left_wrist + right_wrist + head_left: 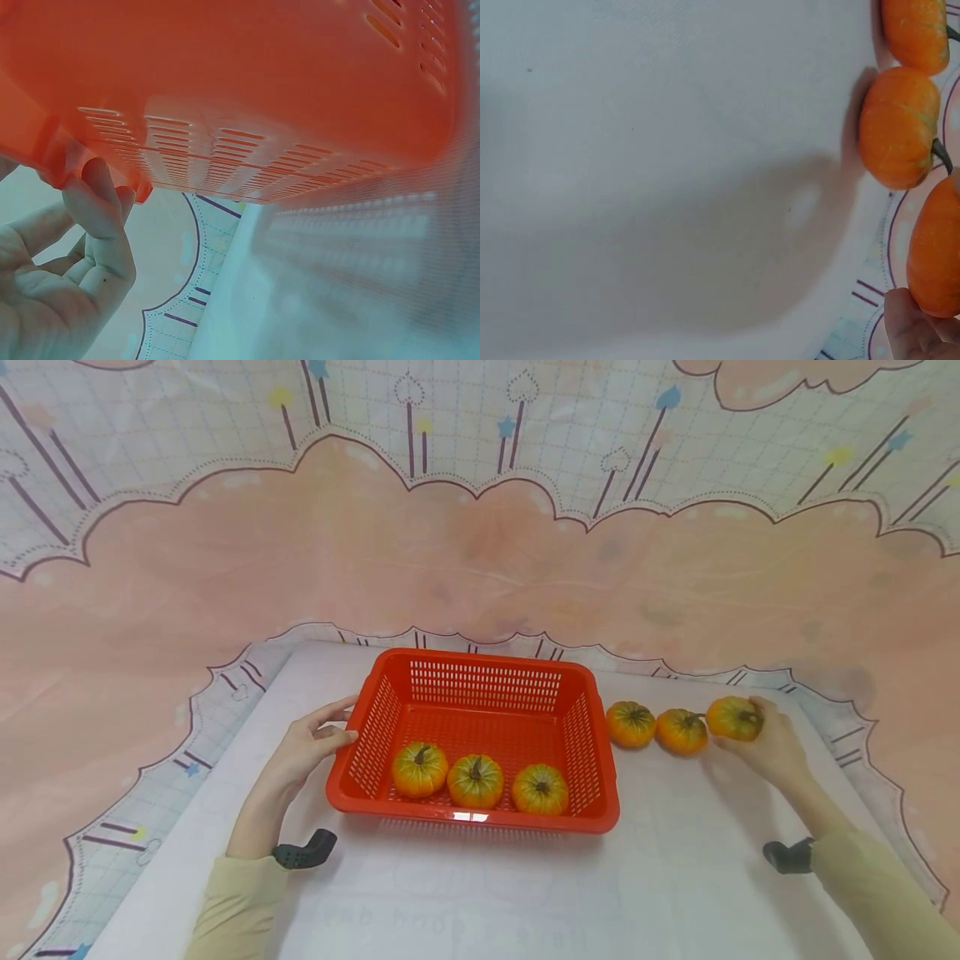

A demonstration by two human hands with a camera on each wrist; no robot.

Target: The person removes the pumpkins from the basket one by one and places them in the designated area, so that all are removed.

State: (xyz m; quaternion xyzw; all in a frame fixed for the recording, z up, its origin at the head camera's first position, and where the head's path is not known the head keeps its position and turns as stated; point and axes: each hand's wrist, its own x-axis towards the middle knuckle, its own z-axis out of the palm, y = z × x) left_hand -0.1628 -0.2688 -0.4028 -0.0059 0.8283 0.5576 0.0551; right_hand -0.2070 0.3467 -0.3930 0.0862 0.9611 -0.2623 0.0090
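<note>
My left hand [309, 745] holds the left rim of a red plastic basket [480, 658]. In the left wrist view, curled fingers [101, 232] meet the basket's edge [225, 90]. Inside the basket, along its near side, sit three small orange-and-green pumpkins [420, 769]. To the right of the basket, my right hand [768, 747] grips another small pumpkin [733, 718] between thumb and fingers. Its orange side [936, 247] shows at the right edge of the right wrist view. Two more pumpkins [681, 732] [631, 724] stand in a row between that hand and the basket.
A white-covered table [450, 893] lies under everything. Behind it hangs a patterned pink-and-white cloth [480, 560], which also shows past the table's sides. A dark device is worn on each wrist.
</note>
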